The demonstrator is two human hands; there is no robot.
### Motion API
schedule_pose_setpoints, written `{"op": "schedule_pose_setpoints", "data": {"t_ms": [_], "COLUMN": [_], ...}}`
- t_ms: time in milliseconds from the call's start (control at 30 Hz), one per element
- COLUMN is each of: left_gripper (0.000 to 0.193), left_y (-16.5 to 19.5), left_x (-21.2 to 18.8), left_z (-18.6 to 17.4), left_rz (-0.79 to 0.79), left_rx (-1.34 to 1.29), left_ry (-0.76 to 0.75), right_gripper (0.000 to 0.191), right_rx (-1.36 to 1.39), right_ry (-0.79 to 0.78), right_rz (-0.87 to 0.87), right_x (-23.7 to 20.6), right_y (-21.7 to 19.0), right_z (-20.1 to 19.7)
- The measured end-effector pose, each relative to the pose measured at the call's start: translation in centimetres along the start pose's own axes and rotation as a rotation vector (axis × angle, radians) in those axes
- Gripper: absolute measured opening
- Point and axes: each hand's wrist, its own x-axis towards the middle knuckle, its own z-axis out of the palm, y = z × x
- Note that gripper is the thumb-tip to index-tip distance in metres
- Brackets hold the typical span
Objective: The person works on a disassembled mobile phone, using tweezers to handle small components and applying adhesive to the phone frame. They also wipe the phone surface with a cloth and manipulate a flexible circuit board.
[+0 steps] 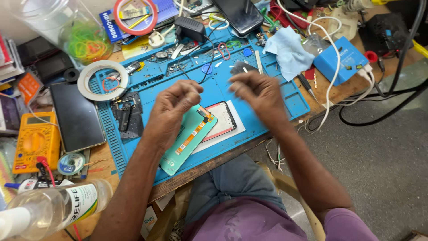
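On the cluttered bench's blue mat (285,96), the opened phone (189,138) lies just under the left hand (171,109), its screen (220,120) already off beside it, reassembly undone; left and right hand (258,91) hover with fingers curled, seemingly empty

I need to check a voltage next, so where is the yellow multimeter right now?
In the head view the yellow multimeter lies at the far left of the bench, just left of the dark phone lying flat and off the blue work mat.
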Motion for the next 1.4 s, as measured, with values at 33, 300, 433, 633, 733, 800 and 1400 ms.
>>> {"op": "schedule_pose_setpoints", "data": {"t_ms": [33, 300, 433, 633, 733, 800, 1400], "left_gripper": [0.014, 0.015, 0.015, 0.013, 0.016, 0.014, 0.012], "left_y": [0.1, 0.1, -0.2, -0.5, -0.5, -0.5, -0.1], "left_x": [0.0, 0.1, 0.0, -0.1, -0.1, -0.1, 0.3], "left_z": [-0.1, -0.7, -1.4, -1.7, -1.5, -1.3, -0.7], "left_rz": [0.015, 0.088, 0.122, 0.118, 0.069, 0.055, 0.020], "left_rx": [-0.053, -0.070, -0.021, -0.041, 0.047, -0.056, -0.332], "left_ry": [0.051, 0.216, 0.187, 0.170, 0.179, 0.149, 0.071], "right_gripper": [0.015, 0.029, 0.031, 0.038, 0.047, 0.050, 0.020], "right_rx": [-0.229, -1.042, -1.036, -1.031, -0.960, -0.806, 0.643], "right_ry": [0.072, -0.092, -0.075, -0.094, -0.113, -0.078, 0.143], "right_rz": [-0.060, -0.275, -0.202, 0.005, 0.066, 0.105, -0.237], "right_x": [0.3, 0.9, 1.6, 2.4, 2.8, 3.3, -0.6], "right_y": [-0.5, -1.4, -1.4, -1.4, -1.3, -1.4, -0.2], "right_z": [-1.6, -3.9, -2.9, -4.2, -4.2, -4.7, 6.7]}}
